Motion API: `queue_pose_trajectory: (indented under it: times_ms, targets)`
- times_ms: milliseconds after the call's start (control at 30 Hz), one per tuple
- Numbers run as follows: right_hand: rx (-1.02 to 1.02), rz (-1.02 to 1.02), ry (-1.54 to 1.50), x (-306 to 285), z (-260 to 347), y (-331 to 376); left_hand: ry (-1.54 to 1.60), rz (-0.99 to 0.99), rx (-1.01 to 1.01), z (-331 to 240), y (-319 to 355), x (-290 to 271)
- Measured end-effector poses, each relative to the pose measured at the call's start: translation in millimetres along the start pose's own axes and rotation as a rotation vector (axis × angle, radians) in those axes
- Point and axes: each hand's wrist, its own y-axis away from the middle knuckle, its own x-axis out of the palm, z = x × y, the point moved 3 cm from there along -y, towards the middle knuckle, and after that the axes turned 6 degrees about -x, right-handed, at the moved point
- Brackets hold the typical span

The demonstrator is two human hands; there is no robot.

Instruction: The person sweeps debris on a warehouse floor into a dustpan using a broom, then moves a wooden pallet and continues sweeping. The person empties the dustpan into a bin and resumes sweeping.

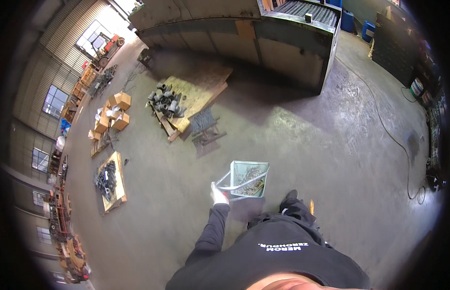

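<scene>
My left hand, in a white glove, is closed around the end of a grey tubular metal frame in front of me. A bit of red shows at the grip. The frame runs across and around a pale green rectangular bin. Inside the bin lies a heap of small greyish metal scraps or parts, too small to name. My left arm, in a dark sleeve, stretches forward from my body. My right hand does not show.
Ahead, a wooden pallet carries dark pipe fittings. Cardboard boxes and another pallet with black parts stand left. A large metal machine is at the far side. A hose crosses the floor at right; a forklift is far left.
</scene>
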Motion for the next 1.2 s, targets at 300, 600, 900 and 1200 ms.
queue_pose_trajectory:
  times_ms: [300,600,900,1200]
  targets:
    - [0.126,0.098,-0.471,-232,311,-86,-0.233,-0.001,0.115,5,-105,227]
    - [-0.088,0.16,-1.122,-323,594,-170,-0.888,0.053,0.14,39,-308,503]
    - [-0.154,0.15,-1.559,-409,851,-200,-0.811,0.227,0.13,74,-420,754]
    - [0.056,0.13,-1.54,-488,1061,-381,-0.95,0.176,-0.262,137,-462,893]
